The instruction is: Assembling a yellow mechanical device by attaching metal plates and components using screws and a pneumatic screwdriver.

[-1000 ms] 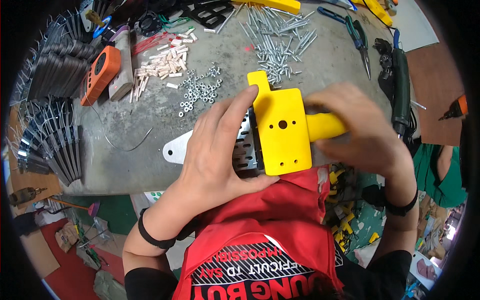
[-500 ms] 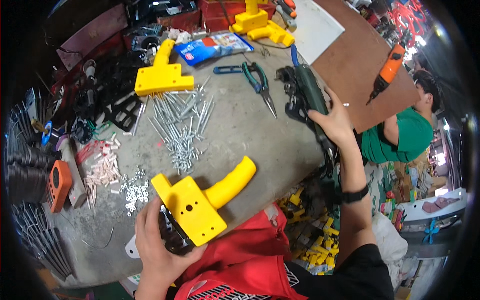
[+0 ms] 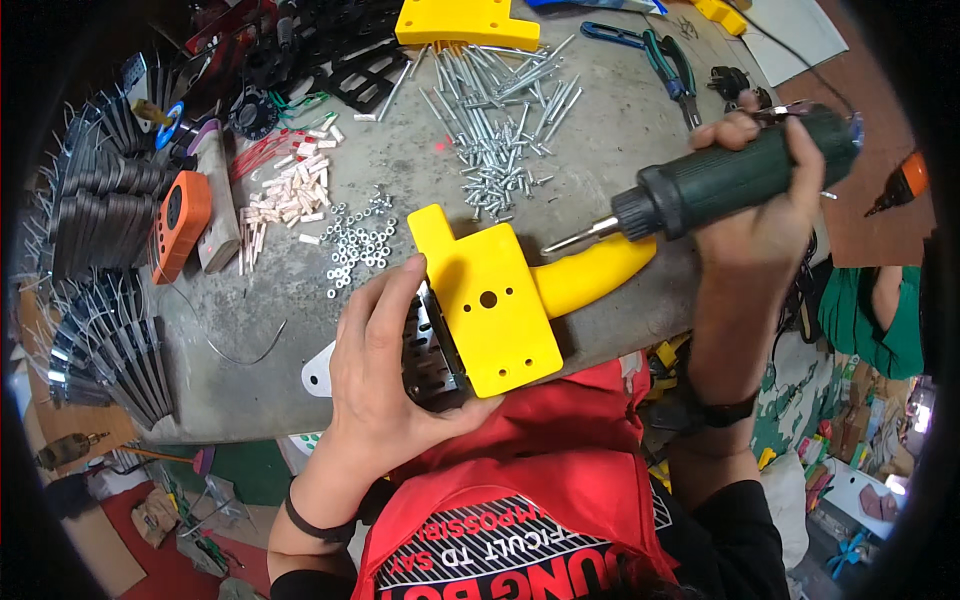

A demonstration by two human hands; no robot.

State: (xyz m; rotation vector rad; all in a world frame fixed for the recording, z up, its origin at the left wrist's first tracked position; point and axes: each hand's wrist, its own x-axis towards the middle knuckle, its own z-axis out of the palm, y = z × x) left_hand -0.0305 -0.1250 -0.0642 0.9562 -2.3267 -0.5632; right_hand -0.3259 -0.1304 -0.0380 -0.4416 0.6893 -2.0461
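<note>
2 hands busy, left hand (image 3: 385, 375) clamping yellow housing (image 3: 490, 305), right hand (image 3: 770, 215) gripping electric screwdriver (image 3: 730, 180), tip pointing lower-left

A workshop: screws (image 3: 500, 110), nuts (image 3: 358, 243) and pliers (image 3: 660, 55) are lying across a worn workbench (image 3: 260, 310), metal parts (image 3: 95, 210) piling at its edge.

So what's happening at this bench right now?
A person is working at a cluttered grey table. Their left hand presses a yellow plastic part, with a black perforated metal piece beside it, against the table edge. Their right hand grips a dark green electric screwdriver, its bit hovering just above the yellow part. Loose screws and small nuts lie scattered behind.
</note>
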